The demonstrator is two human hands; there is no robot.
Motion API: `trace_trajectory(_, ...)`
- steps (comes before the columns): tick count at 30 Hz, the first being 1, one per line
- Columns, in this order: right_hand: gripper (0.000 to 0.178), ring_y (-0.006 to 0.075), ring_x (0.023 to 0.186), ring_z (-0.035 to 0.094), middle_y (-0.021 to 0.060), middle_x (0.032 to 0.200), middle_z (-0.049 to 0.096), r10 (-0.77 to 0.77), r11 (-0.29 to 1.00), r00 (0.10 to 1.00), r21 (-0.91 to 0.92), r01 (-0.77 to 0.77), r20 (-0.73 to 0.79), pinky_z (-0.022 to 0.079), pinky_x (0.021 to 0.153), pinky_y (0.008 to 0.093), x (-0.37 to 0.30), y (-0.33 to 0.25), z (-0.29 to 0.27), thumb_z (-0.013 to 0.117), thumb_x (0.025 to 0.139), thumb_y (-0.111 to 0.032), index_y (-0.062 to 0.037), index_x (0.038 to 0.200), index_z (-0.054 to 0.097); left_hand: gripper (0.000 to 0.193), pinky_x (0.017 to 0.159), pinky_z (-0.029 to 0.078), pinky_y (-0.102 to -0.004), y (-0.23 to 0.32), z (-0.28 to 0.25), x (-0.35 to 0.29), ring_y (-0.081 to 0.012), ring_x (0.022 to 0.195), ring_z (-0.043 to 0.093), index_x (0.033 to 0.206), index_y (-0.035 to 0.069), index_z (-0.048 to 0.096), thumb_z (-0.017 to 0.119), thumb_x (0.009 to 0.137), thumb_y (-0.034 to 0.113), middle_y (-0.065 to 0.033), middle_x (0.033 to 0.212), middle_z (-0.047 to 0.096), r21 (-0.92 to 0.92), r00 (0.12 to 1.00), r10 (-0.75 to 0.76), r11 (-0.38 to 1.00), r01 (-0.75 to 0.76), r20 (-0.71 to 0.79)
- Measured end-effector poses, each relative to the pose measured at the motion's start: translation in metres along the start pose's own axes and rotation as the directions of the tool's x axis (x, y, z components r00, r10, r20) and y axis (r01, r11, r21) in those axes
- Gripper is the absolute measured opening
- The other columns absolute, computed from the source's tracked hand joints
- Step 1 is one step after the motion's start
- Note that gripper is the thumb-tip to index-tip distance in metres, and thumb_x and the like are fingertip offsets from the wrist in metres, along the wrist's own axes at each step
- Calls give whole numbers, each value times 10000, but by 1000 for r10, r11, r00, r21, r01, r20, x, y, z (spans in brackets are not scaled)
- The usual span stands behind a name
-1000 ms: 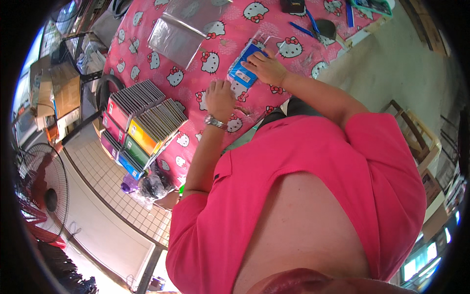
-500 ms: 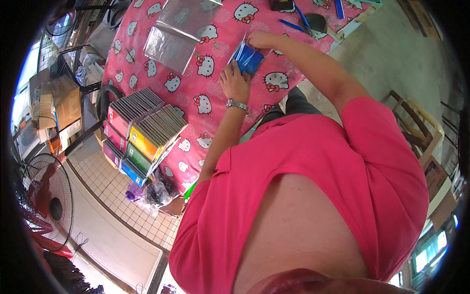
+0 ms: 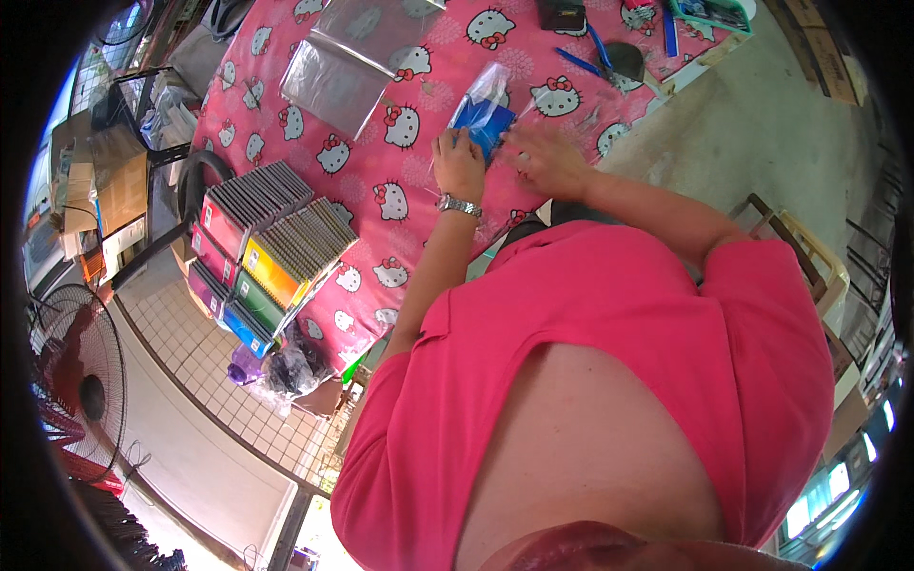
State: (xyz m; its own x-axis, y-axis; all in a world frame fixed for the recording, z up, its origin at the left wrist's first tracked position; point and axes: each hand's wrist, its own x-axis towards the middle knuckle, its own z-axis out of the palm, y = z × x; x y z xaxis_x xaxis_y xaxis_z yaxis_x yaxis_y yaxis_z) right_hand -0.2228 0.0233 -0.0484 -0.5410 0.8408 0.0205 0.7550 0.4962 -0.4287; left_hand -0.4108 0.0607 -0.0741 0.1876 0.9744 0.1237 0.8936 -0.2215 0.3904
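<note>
A small blue flat item, like a notebook [image 3: 484,118], lies on the pink table. Clear plastic film [image 3: 489,84] sticks out past its far end. The curled fingers of my left hand [image 3: 459,167], with a metal watch at the wrist, press on its near left edge. Just right of the item is my right hand [image 3: 546,160], smeared by motion, so its fingers do not read clearly. Farther left on the table lie flat clear plastic sheets [image 3: 335,88].
Piled spiral notebooks [image 3: 271,228] with coloured covers stand at the table's left edge. Blue-handled scissors [image 3: 592,59], a black pouch [image 3: 562,14] and a green tray [image 3: 714,13] sit at the far right. A fan [image 3: 88,381] and cardboard boxes [image 3: 119,195] are at left.
My right hand has come toward me, from the film at the item's far end to its near right side. The film now stretches out flatter beyond the blue item. My left hand stays on it.
</note>
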Motion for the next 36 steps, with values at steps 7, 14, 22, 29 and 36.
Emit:
trace_trajectory(7,854,377,1388,78,225,1481,138,-93,993,989,-68,101,113,38,1066,596,13,-6,28,553,722,-621,-179,1410,308,161,693,492,-409,24,-26,14,-287,803,598,828,52,647,544,788,169,-104,823,625,187,980,9,981,-47,200)
trace_trajectory(14,802,418,1370,97,238,1457,196,-26,994,981,-99,46,191,32,1050,632,42,-16,10,571,705,-621,-148,1339,437,218,697,501,-395,7,-4,16,-279,818,615,931,52,628,512,795,175,-97,864,632,243,951,66,959,-144,303)
trace_trajectory(22,242,167,751,624,82,852,659,773,607,532,646,-463,-345,493,620,299,74,163,-68,683,771,-178,-41,968,652,389,888,475,-375,13,0,1,-324,1103,548,1196,-81,487,414,877,130,-238,1202,540,354,920,59,912,-208,388)
trace_trajectory(29,193,109,621,569,36,688,606,857,207,453,969,132,-244,454,535,254,81,186,-34,671,812,-150,24,896,665,492,1008,380,-414,32,-6,-10,-380,1210,450,1293,-118,362,399,895,169,-308,1286,441,424,898,-2,882,-205,439)
trace_trajectory(36,128,85,607,505,37,757,571,547,-613,706,789,-28,451,399,489,225,51,187,7,491,877,-29,-1,950,593,477,1029,356,-416,20,10,-10,-377,1220,445,1286,-105,378,369,895,169,-294,1288,449,353,931,88,910,-220,353)
